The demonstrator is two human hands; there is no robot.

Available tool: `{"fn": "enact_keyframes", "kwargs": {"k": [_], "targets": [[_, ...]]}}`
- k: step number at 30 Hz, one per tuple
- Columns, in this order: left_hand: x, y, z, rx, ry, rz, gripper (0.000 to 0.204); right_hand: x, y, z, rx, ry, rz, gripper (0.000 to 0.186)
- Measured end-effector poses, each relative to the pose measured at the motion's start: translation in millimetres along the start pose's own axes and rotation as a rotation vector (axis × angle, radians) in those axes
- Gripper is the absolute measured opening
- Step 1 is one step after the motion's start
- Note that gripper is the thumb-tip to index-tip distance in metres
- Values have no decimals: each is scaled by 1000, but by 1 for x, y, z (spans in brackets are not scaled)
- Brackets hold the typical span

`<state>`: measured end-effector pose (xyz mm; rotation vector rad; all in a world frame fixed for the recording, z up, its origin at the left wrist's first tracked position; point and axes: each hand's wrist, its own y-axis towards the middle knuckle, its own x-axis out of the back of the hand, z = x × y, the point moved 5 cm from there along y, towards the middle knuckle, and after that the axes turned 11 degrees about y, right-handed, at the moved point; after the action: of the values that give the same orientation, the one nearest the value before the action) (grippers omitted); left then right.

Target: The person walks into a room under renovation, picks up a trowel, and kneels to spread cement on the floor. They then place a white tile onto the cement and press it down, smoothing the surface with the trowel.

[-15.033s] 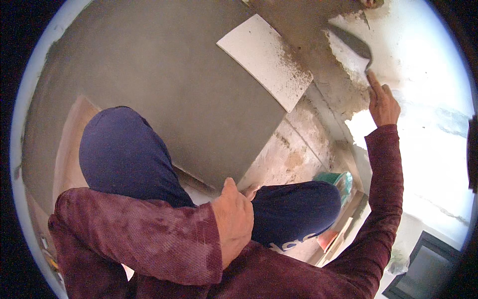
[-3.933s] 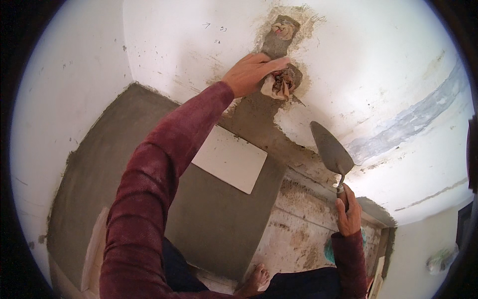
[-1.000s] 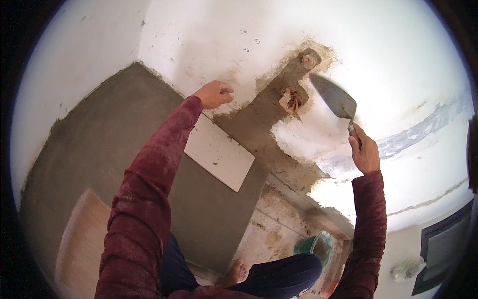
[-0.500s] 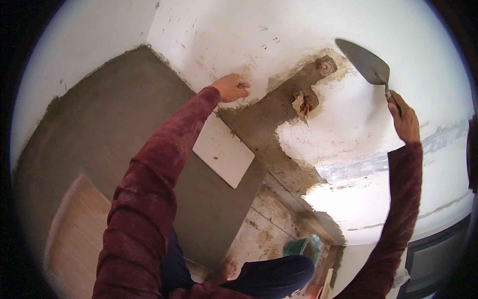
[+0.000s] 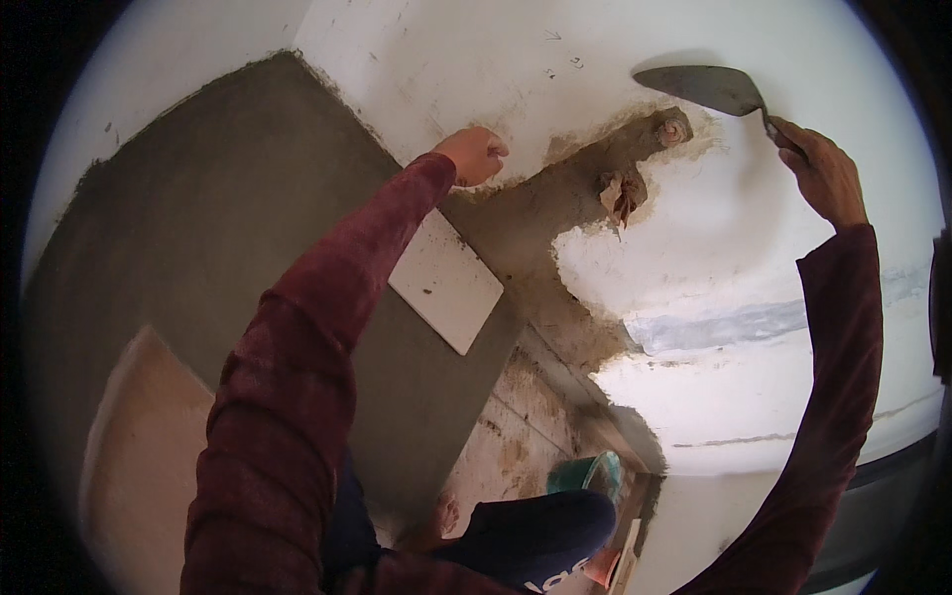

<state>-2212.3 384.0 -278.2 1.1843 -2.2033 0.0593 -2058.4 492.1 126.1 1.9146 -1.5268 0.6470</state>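
Observation:
My right hand [image 5: 831, 180] is wrapped round the handle of a trowel [image 5: 709, 89] with a grey pointed blade. The blade lies close to the white wall [image 5: 734, 208], above a patch of brown mortar [image 5: 531, 238]; I cannot tell whether it touches. My left hand [image 5: 474, 156] is closed with curled fingers near the wall, left of the patch. Whatever those fingers hold, if anything, is hidden. Below it, a white tile [image 5: 448, 283] lies on the grey mortar surface [image 5: 248, 198], its upper end partly behind my left forearm.
Two rough openings, an upper one [image 5: 674, 129] and a lower one [image 5: 622, 195], break the mortar patch. A green bucket [image 5: 585, 476] stands on the stained floor [image 5: 511, 426] beyond my knee. A pale board-like panel [image 5: 149, 436] is at lower left. Dark framing [image 5: 883, 506] is at lower right.
The trowel blade has swung from a steep slant to nearly level, its tip moving left. My right hand has moved up and right. My left hand shifts slightly up and right in the picture.

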Motion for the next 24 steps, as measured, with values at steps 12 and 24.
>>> {"fn": "enact_keyframes", "kwargs": {"k": [12, 24], "targets": [[-8, -6, 19, 101, 45, 126, 43, 5, -10, 29, 161, -75, -73, 32], [0, -11, 30, 61, 59, 108, 45, -159, -157, 24, -354, 464, -168, 38]]}}
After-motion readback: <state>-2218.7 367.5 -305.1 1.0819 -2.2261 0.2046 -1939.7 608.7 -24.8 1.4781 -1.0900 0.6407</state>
